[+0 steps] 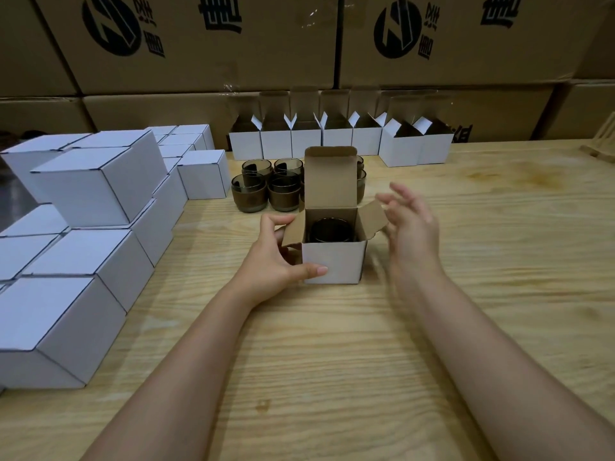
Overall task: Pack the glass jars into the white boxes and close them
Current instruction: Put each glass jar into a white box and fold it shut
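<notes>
A small white box [334, 262] stands on the wooden table in front of me, its lid and both side flaps up. Inside it sits a dark glass jar [329, 230], upright. My left hand [276, 257] holds the box: the thumb lies along the front wall, the fingers pinch the left side flap. My right hand [407, 221] hovers just right of the right flap, fingers spread and blurred, holding nothing. Several more dark jars [266, 186] stand behind the box, partly hidden by its lid.
Closed white boxes [90, 207] are stacked along the left side of the table. A row of open white boxes [336, 139] lines the back. Large brown cartons [206, 44] form a wall behind. A wooden rack [600, 141] shows at the far right edge.
</notes>
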Demonstrator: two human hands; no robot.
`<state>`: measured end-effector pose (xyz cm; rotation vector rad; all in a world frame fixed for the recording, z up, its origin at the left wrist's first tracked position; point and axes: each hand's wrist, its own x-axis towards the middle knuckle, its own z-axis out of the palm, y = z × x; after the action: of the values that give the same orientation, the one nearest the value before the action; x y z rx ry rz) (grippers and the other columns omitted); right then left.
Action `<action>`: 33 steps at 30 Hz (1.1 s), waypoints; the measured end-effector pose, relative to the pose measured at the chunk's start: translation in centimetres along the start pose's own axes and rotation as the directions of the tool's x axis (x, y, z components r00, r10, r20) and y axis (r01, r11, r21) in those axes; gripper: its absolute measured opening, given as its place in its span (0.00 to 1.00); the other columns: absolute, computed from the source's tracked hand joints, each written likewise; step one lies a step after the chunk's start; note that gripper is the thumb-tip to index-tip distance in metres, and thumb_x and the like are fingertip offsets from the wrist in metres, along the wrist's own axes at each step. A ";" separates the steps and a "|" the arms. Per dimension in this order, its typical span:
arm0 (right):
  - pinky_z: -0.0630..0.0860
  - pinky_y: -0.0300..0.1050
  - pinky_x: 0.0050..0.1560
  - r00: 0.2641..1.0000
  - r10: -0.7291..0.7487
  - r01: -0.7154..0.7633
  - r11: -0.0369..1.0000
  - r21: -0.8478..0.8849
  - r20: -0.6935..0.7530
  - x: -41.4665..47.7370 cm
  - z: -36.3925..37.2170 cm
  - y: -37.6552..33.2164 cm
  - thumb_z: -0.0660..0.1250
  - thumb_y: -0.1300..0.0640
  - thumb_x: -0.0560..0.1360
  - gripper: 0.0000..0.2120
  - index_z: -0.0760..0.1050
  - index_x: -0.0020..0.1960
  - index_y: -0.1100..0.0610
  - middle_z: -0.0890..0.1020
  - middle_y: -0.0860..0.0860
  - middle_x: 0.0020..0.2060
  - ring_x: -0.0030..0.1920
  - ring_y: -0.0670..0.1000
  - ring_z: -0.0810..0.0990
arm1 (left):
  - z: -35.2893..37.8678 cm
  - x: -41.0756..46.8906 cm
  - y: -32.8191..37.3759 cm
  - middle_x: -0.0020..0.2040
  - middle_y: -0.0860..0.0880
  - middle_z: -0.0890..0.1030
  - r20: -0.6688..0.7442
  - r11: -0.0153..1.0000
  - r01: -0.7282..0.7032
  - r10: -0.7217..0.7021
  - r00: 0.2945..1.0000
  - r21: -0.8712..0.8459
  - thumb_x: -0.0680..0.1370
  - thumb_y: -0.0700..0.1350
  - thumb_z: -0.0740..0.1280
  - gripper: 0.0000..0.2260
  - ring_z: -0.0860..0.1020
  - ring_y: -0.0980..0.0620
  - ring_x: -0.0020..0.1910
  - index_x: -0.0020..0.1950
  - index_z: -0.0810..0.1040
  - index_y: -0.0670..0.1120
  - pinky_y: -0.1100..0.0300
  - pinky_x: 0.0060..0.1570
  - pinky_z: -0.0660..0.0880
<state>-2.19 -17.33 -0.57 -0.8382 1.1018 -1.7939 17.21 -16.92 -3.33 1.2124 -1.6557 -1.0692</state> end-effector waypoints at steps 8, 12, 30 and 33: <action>0.76 0.48 0.54 0.946 0.148 -0.130 0.988 -0.083 0.289 -1.3 0.6 2.6 0.62 0.60 0.78 0.11 0.77 0.57 0.49 0.81 0.52 0.54 0.53 0.51 0.79 | 0.1 0.0 -0.4 0.52 0.49 0.80 -0.058 0.999 -0.040 0.042 0.997 0.036 0.58 0.51 0.81 0.48 0.81 0.52 0.52 0.65 0.50 0.64 0.53 0.57 0.77; 0.76 0.48 0.55 0.950 0.152 -0.128 0.986 -0.102 0.274 -1.2 0.6 2.5 0.61 0.61 0.79 0.12 0.74 0.52 0.44 0.80 0.47 0.51 0.51 0.49 0.78 | 0.1 0.1 -0.5 0.52 0.52 0.79 -0.033 0.996 -0.069 0.072 0.997 0.062 0.62 0.49 0.81 0.39 0.80 0.53 0.52 0.54 0.54 0.69 0.49 0.58 0.77; 0.77 0.48 0.49 0.822 0.045 -0.134 0.984 0.117 0.567 -1.5 -0.2 2.2 0.67 0.51 0.69 0.15 0.71 0.54 0.52 0.79 0.48 0.49 0.51 0.50 0.78 | 0.4 -0.2 0.3 0.63 0.59 0.75 0.008 0.982 -0.164 0.164 0.986 0.098 0.64 0.51 0.76 0.31 0.76 0.55 0.56 0.61 0.67 0.69 0.52 0.58 0.75; 0.78 0.46 0.47 0.834 0.028 -0.078 0.995 0.066 0.550 -1.6 -0.2 2.6 0.71 0.54 0.66 0.16 0.71 0.52 0.50 0.77 0.49 0.53 0.51 0.51 0.77 | 0.5 -0.1 0.2 0.64 0.57 0.76 0.011 0.980 -0.171 0.171 0.985 0.097 0.63 0.52 0.77 0.32 0.77 0.53 0.57 0.62 0.67 0.68 0.47 0.59 0.75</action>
<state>-0.85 -16.49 -3.17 -1.1648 0.6545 -1.4041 16.76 -16.70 -3.31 1.1073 -1.7973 -0.8925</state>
